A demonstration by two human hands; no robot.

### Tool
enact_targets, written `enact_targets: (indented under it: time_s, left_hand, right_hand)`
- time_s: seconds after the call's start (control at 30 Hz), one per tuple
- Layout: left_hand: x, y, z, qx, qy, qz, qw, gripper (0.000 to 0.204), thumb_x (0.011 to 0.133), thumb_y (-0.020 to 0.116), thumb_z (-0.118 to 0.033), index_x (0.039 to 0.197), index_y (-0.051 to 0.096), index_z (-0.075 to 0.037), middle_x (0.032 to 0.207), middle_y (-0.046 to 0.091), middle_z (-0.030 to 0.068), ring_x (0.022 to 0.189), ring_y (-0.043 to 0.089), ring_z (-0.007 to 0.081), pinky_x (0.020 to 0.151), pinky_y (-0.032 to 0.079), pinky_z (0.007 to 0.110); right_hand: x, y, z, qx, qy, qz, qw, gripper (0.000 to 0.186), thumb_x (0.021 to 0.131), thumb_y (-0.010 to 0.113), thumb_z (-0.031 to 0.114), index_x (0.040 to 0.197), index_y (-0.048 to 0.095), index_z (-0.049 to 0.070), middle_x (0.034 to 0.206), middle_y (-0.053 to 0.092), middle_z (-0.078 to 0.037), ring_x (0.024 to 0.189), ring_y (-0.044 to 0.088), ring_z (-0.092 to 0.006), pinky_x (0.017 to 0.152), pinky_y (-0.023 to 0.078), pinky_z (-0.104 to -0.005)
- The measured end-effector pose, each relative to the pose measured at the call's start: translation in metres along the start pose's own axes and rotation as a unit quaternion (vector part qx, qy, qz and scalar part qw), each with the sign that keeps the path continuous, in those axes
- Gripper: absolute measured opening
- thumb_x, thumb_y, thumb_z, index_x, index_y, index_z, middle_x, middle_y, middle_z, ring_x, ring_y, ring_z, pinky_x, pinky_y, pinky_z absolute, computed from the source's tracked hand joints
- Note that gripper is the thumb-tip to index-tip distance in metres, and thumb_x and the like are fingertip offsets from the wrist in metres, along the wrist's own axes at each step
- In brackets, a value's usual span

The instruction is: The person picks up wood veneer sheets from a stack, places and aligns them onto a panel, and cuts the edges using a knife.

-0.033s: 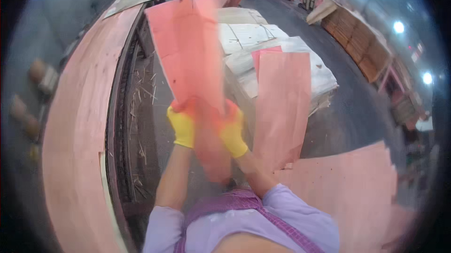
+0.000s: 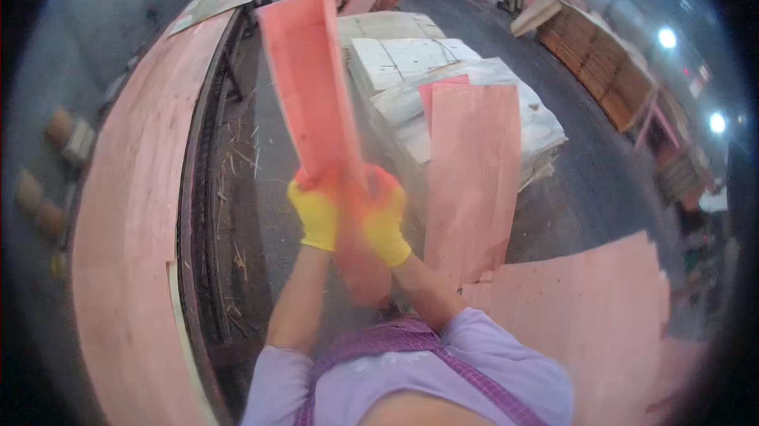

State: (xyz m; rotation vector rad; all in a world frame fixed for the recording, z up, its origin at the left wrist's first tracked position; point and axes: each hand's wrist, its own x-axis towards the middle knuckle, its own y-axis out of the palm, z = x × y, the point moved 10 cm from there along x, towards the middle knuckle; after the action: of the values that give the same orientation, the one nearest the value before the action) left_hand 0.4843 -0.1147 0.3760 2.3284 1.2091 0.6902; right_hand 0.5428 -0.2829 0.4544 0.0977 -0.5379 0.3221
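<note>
A long strip of pinkish wood veneer (image 2: 310,82) stands up in front of me, its lower end reaching down toward my waist. My left hand (image 2: 318,208), in a yellow glove with an orange-red palm, is closed on the strip's left edge. On the opposite edge my right hand (image 2: 383,216), gloved alike, grips it too; motion blurs the fingers. To the right of my hands, another pink veneer strip (image 2: 472,181) lies lengthwise, its far end over a stack of pale sheets (image 2: 419,58). A brighter pink piece (image 2: 444,92) shows from under that strip.
A long bench covered with veneer (image 2: 126,212) runs along my left, with a dark rail (image 2: 198,228) on its inner side. Wood splinters (image 2: 237,161) litter the floor beside it. Wide pink sheets (image 2: 577,299) lie at my near right. Brown stacked sheets (image 2: 593,62) stand farther right.
The held veneer strip has narrowed in view, its right edge shifting left. My hands have come slightly closer together, the left one moving a little right.
</note>
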Motion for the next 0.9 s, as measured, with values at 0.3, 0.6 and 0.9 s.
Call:
enact_targets:
  time_s: [0.3, 0.6, 0.9]
  left_hand:
    - [0.129, -0.104, 0.032, -0.175, -0.091, 0.075, 0.978, 0.034, 0.09, 0.042, -0.029, 0.111, 0.053, -0.005, 0.106, 0.058, 0.0092, 0.096, 0.056, 0.0211, 0.086, 0.046, 0.037]
    - [0.183, -0.325, -0.181, 0.182, 0.099, -0.294, 0.933, 0.029, 0.082, 0.062, -0.02, 0.106, 0.058, -0.005, 0.104, 0.06, 0.0117, 0.09, 0.059, 0.0266, 0.082, 0.05, 0.042]
    - [0.121, -0.418, -0.216, 0.071, 0.044, -0.261, 0.962, 0.033, 0.083, 0.059, -0.027, 0.107, 0.057, -0.004, 0.109, 0.06, 0.0111, 0.102, 0.055, 0.0291, 0.092, 0.042, 0.049]
  right_hand:
    - [0.013, -0.185, -0.186, 0.524, 0.046, -0.183, 0.831, 0.035, 0.087, 0.056, 0.03, 0.105, 0.044, 0.003, 0.101, 0.052, -0.008, 0.09, 0.052, -0.0205, 0.084, 0.046, -0.0376]
    - [0.094, -0.435, 0.036, -0.304, -0.086, -0.257, 0.914, 0.031, 0.085, 0.054, 0.011, 0.115, 0.061, 0.01, 0.108, 0.061, -0.011, 0.093, 0.056, -0.0139, 0.084, 0.045, -0.0265]
    - [0.164, -0.419, -0.051, -0.181, -0.105, -0.129, 0.969, 0.042, 0.073, 0.075, 0.018, 0.106, 0.059, -0.002, 0.116, 0.054, -0.012, 0.096, 0.056, -0.0178, 0.085, 0.046, -0.0304]
